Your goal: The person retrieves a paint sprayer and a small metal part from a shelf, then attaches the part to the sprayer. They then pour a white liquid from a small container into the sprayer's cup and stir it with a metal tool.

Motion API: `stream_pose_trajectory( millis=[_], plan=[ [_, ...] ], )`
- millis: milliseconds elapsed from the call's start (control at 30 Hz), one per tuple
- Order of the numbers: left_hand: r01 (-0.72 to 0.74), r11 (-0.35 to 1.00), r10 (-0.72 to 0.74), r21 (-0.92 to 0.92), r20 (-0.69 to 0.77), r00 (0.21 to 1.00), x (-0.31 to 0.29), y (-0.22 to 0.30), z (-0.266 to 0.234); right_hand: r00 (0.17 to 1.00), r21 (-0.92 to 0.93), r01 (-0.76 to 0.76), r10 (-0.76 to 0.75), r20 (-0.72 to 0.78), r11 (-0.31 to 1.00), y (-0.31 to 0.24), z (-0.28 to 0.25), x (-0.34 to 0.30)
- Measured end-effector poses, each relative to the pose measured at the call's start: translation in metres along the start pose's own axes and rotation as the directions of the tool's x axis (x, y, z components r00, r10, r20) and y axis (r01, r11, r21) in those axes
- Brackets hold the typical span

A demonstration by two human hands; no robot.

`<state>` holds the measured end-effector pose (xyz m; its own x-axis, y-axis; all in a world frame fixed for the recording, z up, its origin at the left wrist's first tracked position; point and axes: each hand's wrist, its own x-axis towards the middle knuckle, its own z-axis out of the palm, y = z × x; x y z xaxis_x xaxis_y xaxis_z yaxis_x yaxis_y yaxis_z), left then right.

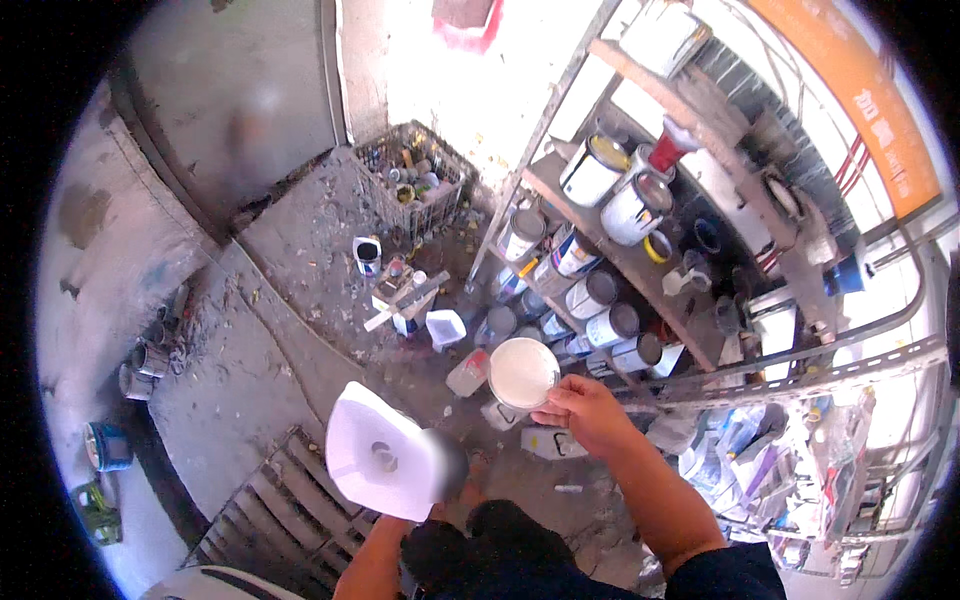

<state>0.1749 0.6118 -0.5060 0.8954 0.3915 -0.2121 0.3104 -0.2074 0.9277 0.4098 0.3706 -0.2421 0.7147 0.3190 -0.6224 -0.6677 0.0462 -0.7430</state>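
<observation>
My right hand (585, 410) is closed on the edge of a round tin (524, 373), its thumb near the rim. The tin's round face is cream-white; I cannot tell if that is a lid or its contents. Lower and to the left, a flared white plastic-looking cup (375, 440) with a grey spot at its bottom is held up at the end of my left arm. Of my left hand (400, 522) little shows, as the cup covers the fingers. A grey blurred patch lies at the cup's right edge. The two vessels are apart.
Metal shelves (625, 260) full of paint cans rise at the right, above bagged plastic scraps (745, 455). A crate (405, 185) of small containers sits against the wall. On the dirty floor are a similar white cup (446, 329) and a black-mouthed can (367, 256). Slatted grating (285, 510) lies lower left.
</observation>
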Motion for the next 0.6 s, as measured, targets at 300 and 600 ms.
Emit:
stream_pose_trajectory(
  millis=[300, 600],
  plan=[
    [-0.138, 0.989, 0.132, 0.048, 0.104, 0.986, 0.015, 0.056, 0.000, 0.983, -0.107, 0.079, -0.059, 0.174, 0.991, -0.076, 0.054, -0.062],
    [-0.166, 0.986, 0.166, -0.006, 0.080, 0.983, 0.009, 0.060, 0.003, 0.982, -0.373, 0.094, -0.025, 0.186, 0.923, -0.088, 0.096, -0.090]
  ],
)
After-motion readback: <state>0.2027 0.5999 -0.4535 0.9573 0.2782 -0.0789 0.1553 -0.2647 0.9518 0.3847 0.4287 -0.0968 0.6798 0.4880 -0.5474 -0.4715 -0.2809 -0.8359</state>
